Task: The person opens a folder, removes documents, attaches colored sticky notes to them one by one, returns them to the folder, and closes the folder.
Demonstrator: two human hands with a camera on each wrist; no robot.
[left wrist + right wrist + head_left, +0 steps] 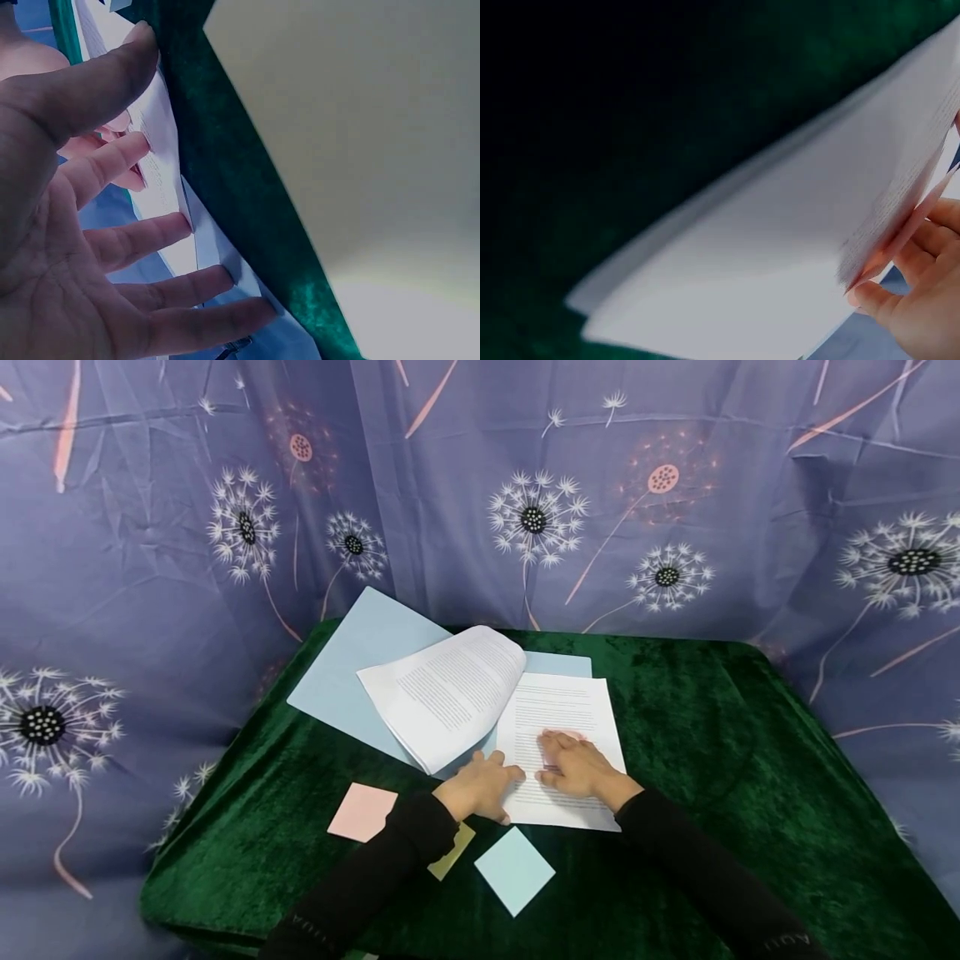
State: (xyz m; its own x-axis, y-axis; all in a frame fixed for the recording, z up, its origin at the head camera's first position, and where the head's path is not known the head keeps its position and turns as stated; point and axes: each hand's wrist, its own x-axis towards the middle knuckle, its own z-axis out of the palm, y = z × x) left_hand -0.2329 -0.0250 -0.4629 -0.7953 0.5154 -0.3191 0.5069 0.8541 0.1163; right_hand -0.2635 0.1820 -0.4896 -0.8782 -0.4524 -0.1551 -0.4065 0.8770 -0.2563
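A: Biggest first?
B: A dandelion curtain, seen broadly from the head view, hung around a green tabletop.
A: Next?
B: A light blue cover, with a bulging fold of turned-back pages on it. Beside that fold, to its right, the printed page is laid out, text up, another bit of blue shown past its far edge.
A: Hands?
B: Both at the page, sleeved in black. The left hand is set at the page's left edge. In the left wrist view its palm is shown, hidden from the head: fingers spread wide, nearly straight, nothing held. Whether every fingertip is in contact with paper cannot be told.
A: And the other?
B: The right hand is laid over the middle of the page, fingers relaxed and slightly bent, thumb set apart, a pink note covered by them against the page.
A: Seen from the head?
B: Only slivers of pink. By the right wrist view the note is shown edge-on between hand and page, part of it raised off the paper.
A: Smaller stuff?
B: Near edge, head view: a pale blue square just below the page, a pink square further left, a yellow square partly covered by the left forearm. In the left wrist view one side is filled by a blank pale surface; which item, cannot be told.
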